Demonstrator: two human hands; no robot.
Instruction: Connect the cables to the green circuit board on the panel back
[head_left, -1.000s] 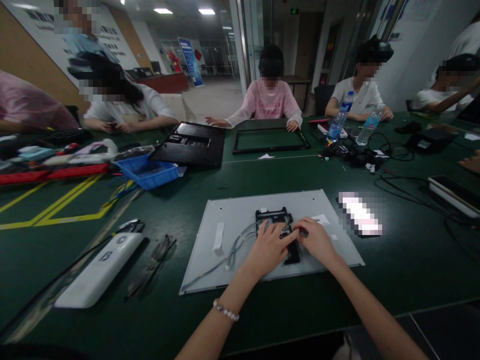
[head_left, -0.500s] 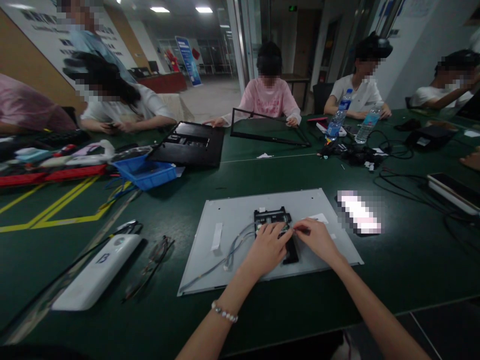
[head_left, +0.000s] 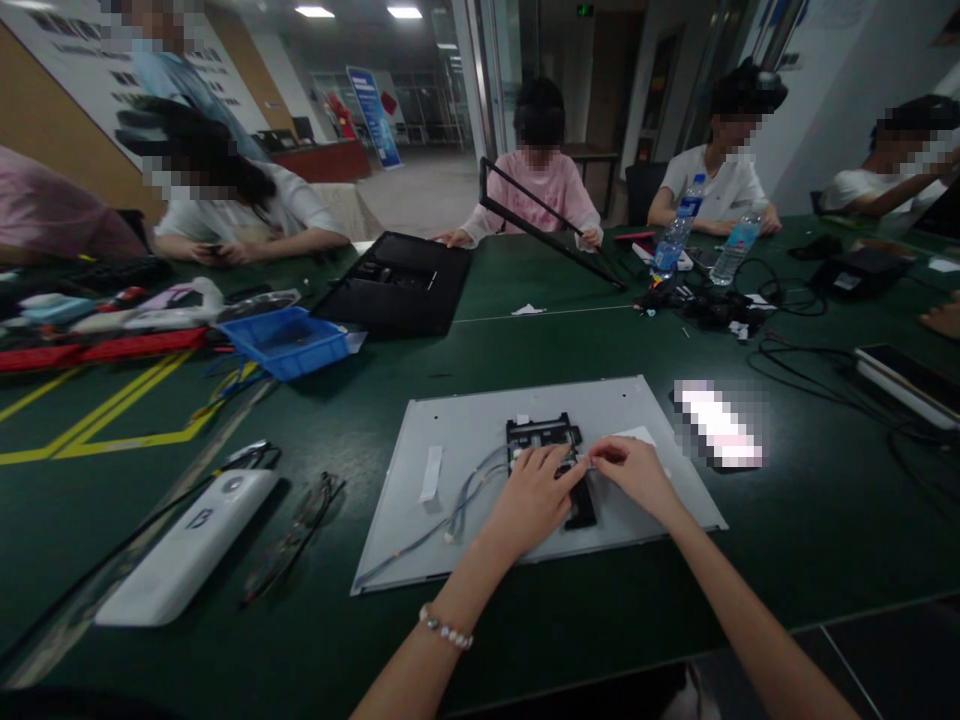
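Observation:
A grey metal panel lies flat on the green table in front of me. A black circuit board module sits on its middle, with thin pale wires running off to the left. My left hand rests on the module with fingers spread flat. My right hand is beside it on the right, fingers pinched together at the module's right edge on something too small to make out.
A white device and folded glasses lie to the left. A blue bin and a black back cover sit farther off. Across the table a person holds a tilted black frame. Water bottles, cables and a tablet lie on the right.
The person opposite has raised the black frame from flat to steeply tilted. My right hand has moved slightly back from the module's edge; my left hand stays on the module.

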